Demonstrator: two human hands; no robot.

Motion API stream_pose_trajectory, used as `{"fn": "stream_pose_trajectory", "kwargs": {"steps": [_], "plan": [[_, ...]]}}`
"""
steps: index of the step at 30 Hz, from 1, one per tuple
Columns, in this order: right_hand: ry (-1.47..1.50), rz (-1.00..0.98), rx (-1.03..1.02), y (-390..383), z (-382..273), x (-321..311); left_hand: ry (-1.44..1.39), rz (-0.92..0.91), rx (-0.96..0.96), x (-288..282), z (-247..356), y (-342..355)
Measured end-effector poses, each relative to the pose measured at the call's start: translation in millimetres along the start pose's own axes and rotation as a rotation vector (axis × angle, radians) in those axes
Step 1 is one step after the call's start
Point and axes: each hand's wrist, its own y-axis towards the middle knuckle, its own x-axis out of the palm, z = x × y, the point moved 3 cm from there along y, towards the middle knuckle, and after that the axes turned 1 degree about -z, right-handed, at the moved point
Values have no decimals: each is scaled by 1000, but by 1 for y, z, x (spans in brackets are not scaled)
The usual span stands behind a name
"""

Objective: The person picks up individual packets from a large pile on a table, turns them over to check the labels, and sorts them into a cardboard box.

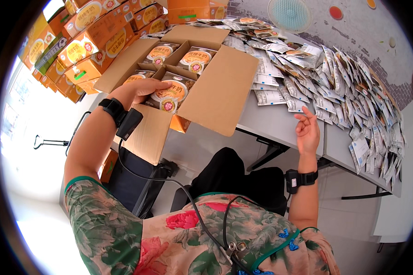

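Note:
An open cardboard box (pixel 220 87) stands at the left with its flaps spread. Dividers split its inside into compartments, and packs with round orange-and-white labels sit in them. My left hand (pixel 144 89) reaches over the box's near left side. One finger stretches across the top of the nearest pack (pixel 173 94), while the other fingers are mostly hidden. Over the near edge of the table, my right hand (pixel 308 133) is raised with its fingers loosely bent and apart, nothing in them. Just beyond it lies a large heap of silvery-white sachets (pixel 303 85).
Orange printed cartons (pixel 85 50) are stacked at the far left. The grey table (pixel 275 121) bears the sachets, which reach its right end. A round pale-blue mesh disc (pixel 289 14) shows at the back. Cables (pixel 183 185) hang across my front. A dark case (pixel 128 181) stands below the box.

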Motion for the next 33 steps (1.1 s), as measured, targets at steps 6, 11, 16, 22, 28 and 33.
{"fn": "stream_pose_trajectory", "kwargs": {"steps": [6, 11, 16, 22, 28, 33], "plan": [[0, -8, -7, 0, 0, 0, -30, 7, -21, 3, 0, 1], [-13, -10, -9, 0, 0, 0, 51, 79, 17, 9, 5, -5], [-25, -23, -14, -2, -1, 2, 739, 377, 178, -3, 17, 5], [-31, -23, -13, -2, -2, 1, 964, 475, 486, -13, 85, 12], [-55, -17, -14, -1, -4, 2, 454, 338, 223, -17, 118, 72], [-65, -21, 1, 1, -2, 4, 141, 215, 76, -29, 105, 123]]}}
